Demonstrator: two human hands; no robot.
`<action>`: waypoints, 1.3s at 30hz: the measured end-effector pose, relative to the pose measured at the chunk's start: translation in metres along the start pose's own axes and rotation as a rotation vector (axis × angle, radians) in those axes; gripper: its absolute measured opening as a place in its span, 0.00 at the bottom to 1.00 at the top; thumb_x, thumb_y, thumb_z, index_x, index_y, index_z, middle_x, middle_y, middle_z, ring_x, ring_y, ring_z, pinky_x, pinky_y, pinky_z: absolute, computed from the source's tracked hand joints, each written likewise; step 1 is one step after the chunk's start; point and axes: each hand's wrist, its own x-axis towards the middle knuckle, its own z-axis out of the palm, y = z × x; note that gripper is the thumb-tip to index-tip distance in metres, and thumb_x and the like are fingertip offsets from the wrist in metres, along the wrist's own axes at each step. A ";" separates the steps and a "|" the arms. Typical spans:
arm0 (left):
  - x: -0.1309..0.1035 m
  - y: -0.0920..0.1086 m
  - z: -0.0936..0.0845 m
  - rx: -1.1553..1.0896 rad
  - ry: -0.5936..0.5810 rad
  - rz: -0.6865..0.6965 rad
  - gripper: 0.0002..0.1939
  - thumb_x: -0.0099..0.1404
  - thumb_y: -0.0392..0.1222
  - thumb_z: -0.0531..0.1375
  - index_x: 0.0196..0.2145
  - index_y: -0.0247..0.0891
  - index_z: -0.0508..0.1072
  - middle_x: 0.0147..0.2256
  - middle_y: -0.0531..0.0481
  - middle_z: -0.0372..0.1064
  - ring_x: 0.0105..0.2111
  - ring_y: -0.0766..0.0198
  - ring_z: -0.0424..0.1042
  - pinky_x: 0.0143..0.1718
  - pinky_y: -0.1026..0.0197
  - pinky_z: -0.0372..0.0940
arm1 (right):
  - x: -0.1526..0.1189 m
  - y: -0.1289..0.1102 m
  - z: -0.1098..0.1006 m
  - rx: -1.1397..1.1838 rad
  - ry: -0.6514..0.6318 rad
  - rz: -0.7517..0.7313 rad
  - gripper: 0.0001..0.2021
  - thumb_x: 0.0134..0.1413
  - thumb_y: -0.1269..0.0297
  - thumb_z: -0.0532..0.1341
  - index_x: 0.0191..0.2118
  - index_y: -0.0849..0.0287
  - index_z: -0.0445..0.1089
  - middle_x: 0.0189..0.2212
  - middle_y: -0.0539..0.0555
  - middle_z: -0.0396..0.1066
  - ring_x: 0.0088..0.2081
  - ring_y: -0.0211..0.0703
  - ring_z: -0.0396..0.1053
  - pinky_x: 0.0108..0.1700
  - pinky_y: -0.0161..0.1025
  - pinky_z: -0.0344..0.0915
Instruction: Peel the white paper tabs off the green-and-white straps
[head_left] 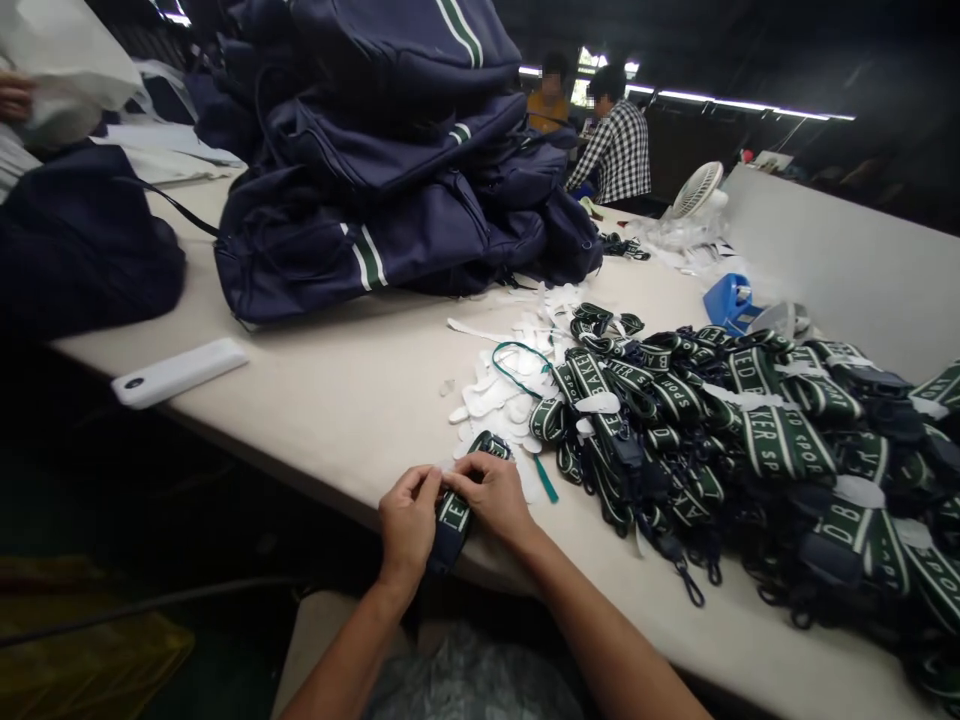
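At the table's front edge, a folded green shoulder strap (454, 512) with white lettering and a dark navy pad lies between my two hands. My left hand (409, 522) is closed, thumb and fingers pinched at the strap's left side. From the other side my right hand (493, 495) is closed too, its fingertips meeting the left ones over the strap. A bit of white shows at the fingertips, and the fingers partly hide it. Just beyond lies a heap of white paper strips (499, 395), with a green cord (517, 345) on it.
Bundled straps (675, 400) with white bands and dark hooks cover the table's right side. Navy bags (360, 220) with green-white stripes are stacked at the back. A white oblong object (180, 373) lies left. Farther off are a blue tape dispenser (729, 300), a fan (697, 190) and people.
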 end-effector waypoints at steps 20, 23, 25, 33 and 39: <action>0.009 -0.009 -0.007 0.381 -0.010 0.663 0.10 0.68 0.34 0.54 0.30 0.40 0.72 0.29 0.50 0.69 0.31 0.64 0.72 0.34 0.66 0.66 | -0.004 0.006 0.030 -0.394 0.148 0.043 0.12 0.58 0.58 0.53 0.26 0.54 0.64 0.23 0.50 0.71 0.27 0.45 0.69 0.31 0.38 0.57; 0.008 -0.008 -0.008 0.298 0.015 0.599 0.10 0.68 0.38 0.56 0.28 0.39 0.72 0.29 0.50 0.68 0.30 0.65 0.71 0.32 0.66 0.66 | -0.004 0.014 0.025 -0.263 0.083 -0.055 0.13 0.60 0.58 0.52 0.29 0.55 0.68 0.26 0.53 0.73 0.30 0.46 0.71 0.35 0.38 0.63; 0.008 -0.013 -0.008 0.232 0.023 0.563 0.11 0.67 0.41 0.58 0.27 0.39 0.72 0.28 0.50 0.69 0.28 0.65 0.71 0.31 0.66 0.66 | -0.005 0.020 0.021 -0.168 0.052 -0.143 0.13 0.60 0.58 0.53 0.32 0.56 0.72 0.35 0.56 0.76 0.38 0.47 0.74 0.42 0.38 0.66; 0.005 -0.024 -0.013 0.130 -0.076 0.588 0.06 0.65 0.41 0.60 0.34 0.42 0.78 0.32 0.49 0.75 0.34 0.62 0.75 0.38 0.65 0.68 | -0.005 0.022 0.020 0.020 0.081 -0.115 0.11 0.56 0.59 0.56 0.29 0.57 0.72 0.37 0.58 0.77 0.43 0.51 0.74 0.47 0.41 0.67; 0.002 -0.009 -0.019 0.105 -0.125 0.340 0.13 0.69 0.48 0.54 0.39 0.41 0.75 0.28 0.50 0.74 0.30 0.61 0.73 0.34 0.64 0.65 | -0.004 0.020 0.018 0.174 0.049 -0.071 0.10 0.53 0.58 0.60 0.27 0.57 0.74 0.36 0.57 0.77 0.41 0.50 0.74 0.46 0.39 0.67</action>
